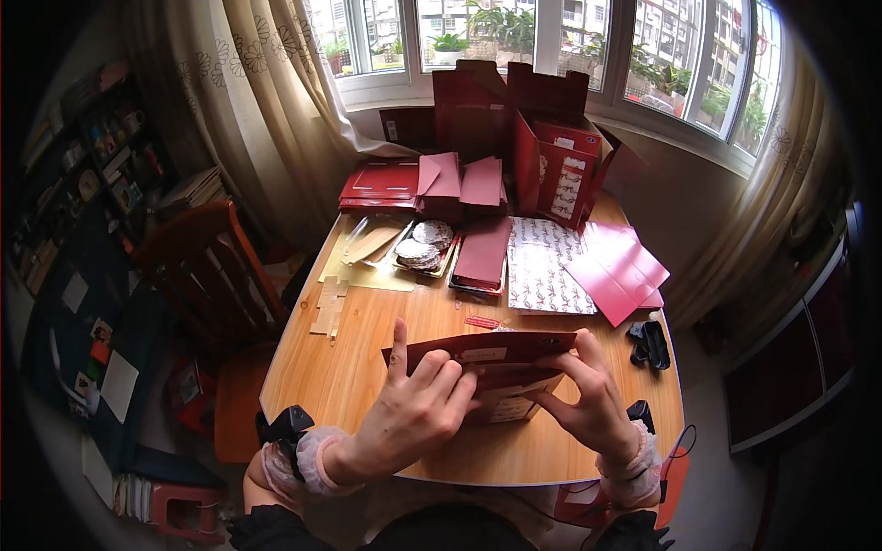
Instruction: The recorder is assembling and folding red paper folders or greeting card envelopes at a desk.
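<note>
Close to the table's front edge stands a dark red cardboard box (507,404) with a pale patterned panel, its raised top flap (482,348) bearing a white label. My left hand (413,413) grips the left part of the flap with curled fingers, the index finger pointing up. At the box's right end my right hand (593,399) holds the edge, fingers over the flap and thumb below it. Both hands partly cover the box, and its inside cannot be seen. Just beyond lies a small red printed strip (481,321).
Larger red boxes (560,174) stand at the back by the window. In front are pink card stacks (481,253), a tray of round patterned pieces (424,246), patterned sheets (547,266) and glossy pink sheets (620,271). A black object (649,345) lies at right; a wooden chair (216,275) stands left.
</note>
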A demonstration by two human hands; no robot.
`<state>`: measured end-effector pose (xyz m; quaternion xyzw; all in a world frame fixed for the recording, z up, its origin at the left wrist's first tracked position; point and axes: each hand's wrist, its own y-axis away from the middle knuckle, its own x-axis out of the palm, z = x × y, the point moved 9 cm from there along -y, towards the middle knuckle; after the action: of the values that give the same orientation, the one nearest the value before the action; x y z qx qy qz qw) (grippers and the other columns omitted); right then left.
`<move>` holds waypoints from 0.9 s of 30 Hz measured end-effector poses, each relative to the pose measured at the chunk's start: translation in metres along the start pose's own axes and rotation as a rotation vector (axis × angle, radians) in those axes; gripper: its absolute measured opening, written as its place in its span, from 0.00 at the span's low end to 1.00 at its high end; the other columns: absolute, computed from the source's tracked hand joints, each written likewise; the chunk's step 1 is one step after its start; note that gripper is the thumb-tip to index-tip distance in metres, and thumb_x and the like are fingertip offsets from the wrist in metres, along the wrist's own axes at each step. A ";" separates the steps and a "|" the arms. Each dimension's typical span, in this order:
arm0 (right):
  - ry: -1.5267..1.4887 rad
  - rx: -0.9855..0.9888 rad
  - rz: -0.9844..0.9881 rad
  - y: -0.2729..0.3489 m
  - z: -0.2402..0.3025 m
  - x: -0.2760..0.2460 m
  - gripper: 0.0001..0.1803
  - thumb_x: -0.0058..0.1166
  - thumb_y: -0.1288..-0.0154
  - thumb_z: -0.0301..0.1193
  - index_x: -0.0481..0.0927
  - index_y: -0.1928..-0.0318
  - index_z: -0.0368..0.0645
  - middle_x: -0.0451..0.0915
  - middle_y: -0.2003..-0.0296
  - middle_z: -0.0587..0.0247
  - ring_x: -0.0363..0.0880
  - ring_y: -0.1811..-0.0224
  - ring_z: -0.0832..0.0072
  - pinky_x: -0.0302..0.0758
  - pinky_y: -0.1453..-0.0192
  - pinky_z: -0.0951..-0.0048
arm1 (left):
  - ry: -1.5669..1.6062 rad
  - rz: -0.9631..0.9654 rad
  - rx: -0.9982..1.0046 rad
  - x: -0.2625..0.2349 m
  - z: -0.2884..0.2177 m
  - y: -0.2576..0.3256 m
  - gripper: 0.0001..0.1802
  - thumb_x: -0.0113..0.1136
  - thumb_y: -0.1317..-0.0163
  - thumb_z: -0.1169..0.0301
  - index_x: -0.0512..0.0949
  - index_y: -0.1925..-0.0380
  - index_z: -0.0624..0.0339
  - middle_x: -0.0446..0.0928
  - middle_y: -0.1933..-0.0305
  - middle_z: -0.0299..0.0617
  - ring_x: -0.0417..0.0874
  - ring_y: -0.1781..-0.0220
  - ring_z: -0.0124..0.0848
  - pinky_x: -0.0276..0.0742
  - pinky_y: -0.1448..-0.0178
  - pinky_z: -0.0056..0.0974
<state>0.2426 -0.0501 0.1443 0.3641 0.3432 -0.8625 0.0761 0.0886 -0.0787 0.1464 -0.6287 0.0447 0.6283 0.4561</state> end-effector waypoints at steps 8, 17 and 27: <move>-0.091 0.049 0.012 0.002 -0.012 0.007 0.18 0.68 0.53 0.20 0.80 0.59 0.36 0.72 0.57 0.52 0.72 0.53 0.55 0.72 0.50 0.62 | -0.012 0.123 0.038 0.009 -0.008 -0.014 0.20 0.68 0.48 0.60 0.80 0.59 0.58 0.65 0.67 0.37 0.73 0.56 0.35 0.45 0.26 0.73; -0.196 0.075 0.068 -0.002 -0.020 0.011 0.17 0.69 0.55 0.16 0.81 0.61 0.34 0.72 0.51 0.53 0.78 0.49 0.60 0.79 0.48 0.68 | 0.118 0.180 -0.061 0.019 0.005 -0.026 0.15 0.72 0.52 0.62 0.77 0.70 0.56 0.67 0.65 0.39 0.71 0.52 0.39 0.40 0.25 0.72; -0.086 0.003 0.101 -0.006 -0.010 0.005 0.13 0.65 0.43 0.23 0.80 0.57 0.33 0.72 0.55 0.51 0.77 0.55 0.56 0.79 0.52 0.65 | 0.154 0.171 -0.084 0.019 0.005 -0.029 0.14 0.73 0.54 0.65 0.77 0.71 0.56 0.68 0.66 0.38 0.72 0.54 0.38 0.41 0.25 0.72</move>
<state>0.2426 -0.0391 0.1396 0.3439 0.3193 -0.8728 0.1337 0.1068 -0.0494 0.1466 -0.6876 0.1068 0.6160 0.3693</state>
